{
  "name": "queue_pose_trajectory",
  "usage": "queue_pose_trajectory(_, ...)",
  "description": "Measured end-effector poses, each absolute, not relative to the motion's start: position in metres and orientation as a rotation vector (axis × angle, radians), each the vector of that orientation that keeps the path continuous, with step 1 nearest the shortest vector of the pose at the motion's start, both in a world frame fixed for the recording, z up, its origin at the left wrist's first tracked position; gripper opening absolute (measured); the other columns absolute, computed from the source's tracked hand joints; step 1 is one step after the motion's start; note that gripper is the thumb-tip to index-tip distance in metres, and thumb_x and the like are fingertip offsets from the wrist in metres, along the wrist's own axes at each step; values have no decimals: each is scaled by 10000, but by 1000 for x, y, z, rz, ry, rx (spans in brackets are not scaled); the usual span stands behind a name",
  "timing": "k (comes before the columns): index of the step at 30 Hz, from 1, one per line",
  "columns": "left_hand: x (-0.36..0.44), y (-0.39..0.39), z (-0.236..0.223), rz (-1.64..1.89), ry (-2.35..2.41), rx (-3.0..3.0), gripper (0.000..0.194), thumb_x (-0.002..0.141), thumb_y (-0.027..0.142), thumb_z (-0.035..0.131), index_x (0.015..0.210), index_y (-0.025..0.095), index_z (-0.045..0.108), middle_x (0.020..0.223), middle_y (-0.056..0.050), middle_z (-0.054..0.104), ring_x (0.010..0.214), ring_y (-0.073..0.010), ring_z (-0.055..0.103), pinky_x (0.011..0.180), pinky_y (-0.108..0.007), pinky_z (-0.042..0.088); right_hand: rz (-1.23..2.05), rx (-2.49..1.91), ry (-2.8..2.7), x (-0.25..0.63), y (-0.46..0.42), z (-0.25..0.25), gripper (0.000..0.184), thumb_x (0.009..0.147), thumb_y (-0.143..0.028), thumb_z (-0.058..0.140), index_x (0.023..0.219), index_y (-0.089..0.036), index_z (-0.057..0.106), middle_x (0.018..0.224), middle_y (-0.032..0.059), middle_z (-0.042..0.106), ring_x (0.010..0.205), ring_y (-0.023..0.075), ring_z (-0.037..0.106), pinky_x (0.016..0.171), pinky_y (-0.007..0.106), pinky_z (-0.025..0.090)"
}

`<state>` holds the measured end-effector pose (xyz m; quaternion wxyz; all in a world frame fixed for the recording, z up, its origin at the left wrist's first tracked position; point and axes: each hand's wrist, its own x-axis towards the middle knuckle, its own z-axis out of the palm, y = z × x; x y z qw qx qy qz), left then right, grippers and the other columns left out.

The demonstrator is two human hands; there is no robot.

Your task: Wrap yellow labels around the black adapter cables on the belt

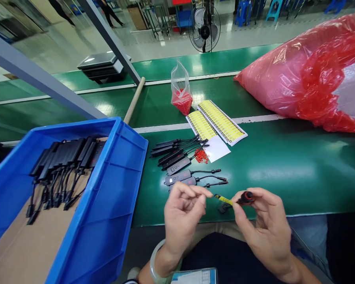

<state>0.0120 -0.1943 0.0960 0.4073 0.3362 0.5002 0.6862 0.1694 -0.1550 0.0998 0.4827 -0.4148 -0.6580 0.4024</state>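
In my right hand [266, 232] a black cable connector [246, 197] with a red ring is pinched between thumb and fingers. A narrow yellow label [224, 199] with black print sticks out leftward from those fingertips. My left hand [185, 213] has its index finger stretched toward the label's free end; the thumb stays further back and the other fingers curl. Whether that fingertip touches the label is too fine to tell. Below the label, a dark part [224, 208] is partly covered by the right hand. Several black cabled modules [177, 178] lie beyond my hands, beside small red rings [201, 155].
At left stands a blue bin [106, 197] holding several similar modules [68, 156] on cardboard. Yellow label sheets [221, 122] and a clear bag of red pieces [182, 100] lie further back on the green table [284, 165]. A large red plastic bag [298, 79] fills the right.
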Motion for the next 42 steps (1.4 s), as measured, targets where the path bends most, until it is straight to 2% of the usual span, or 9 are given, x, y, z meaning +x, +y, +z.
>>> queue_pose_trajectory(4,15,-187,99,1647,1194,1033,367,744,324,799,1042,209,618,922,-34,626,774,-128,545,690,-235,479,1056,-975,-1595,173,-152,108,405,828,-83,669,1164,-251,517,906,2,695,794,128,709,749,201,602)
queue_pose_trajectory(7,23,-182,103,1549,1178,1259,85,844,251,699,829,182,651,750,-10,588,710,-124,527,664,-246,444,1095,-956,-1611,175,-154,111,394,832,-92,667,1157,-261,522,916,1,697,792,125,705,737,198,603)
queue_pose_trajectory(16,-14,-177,93,2007,1331,933,211,884,189,594,675,185,569,644,16,489,640,-129,454,598,-255,376,1102,-1074,-1675,217,-119,108,247,907,-195,613,1132,-261,538,911,6,683,807,132,669,751,218,567)
queue_pose_trajectory(22,-24,-175,76,1570,1446,1149,269,914,248,575,653,186,541,646,16,480,640,-133,449,593,-259,371,686,-987,-2329,279,-26,148,234,936,-234,517,1146,-221,622,1018,54,680,948,207,631,877,336,497)
queue_pose_trajectory(26,-15,-153,67,1288,1626,1485,277,929,287,546,671,189,525,658,12,518,619,-132,481,594,-262,401,431,-1038,-2876,299,10,137,297,870,-79,453,864,-225,711,862,45,700,914,226,592,813,332,448)
queue_pose_trajectory(29,-14,-122,52,989,1739,1845,209,946,294,491,789,191,585,784,-30,642,761,-171,606,734,-301,488,278,-1397,-3060,311,12,96,337,756,22,490,724,-220,722,758,50,696,860,238,581,765,327,407)
queue_pose_trajectory(33,-14,-73,17,690,1772,2065,301,920,339,519,1153,162,590,1258,-150,638,1189,-276,580,1024,-438,444,277,-1635,-2993,329,3,51,299,675,44,530,679,-181,726,734,97,701,806,269,606,712,343,402)
queue_pose_trajectory(37,6,-43,-7,489,1732,2137,637,869,447,581,1342,35,467,1458,-274,437,1383,-383,382,1128,-529,331,361,-1668,-2852,323,3,42,310,799,-15,482,886,-177,732,930,120,729,891,291,630,784,394,424)
queue_pose_trajectory(42,60,-69,-12,332,1617,2221,838,853,616,511,1393,-15,398,1493,-303,355,1420,-385,301,1139,-502,337,595,-1507,-2673,260,20,42,184,935,-229,482,1023,-224,643,1005,47,715,933,209,655,801,309,465)
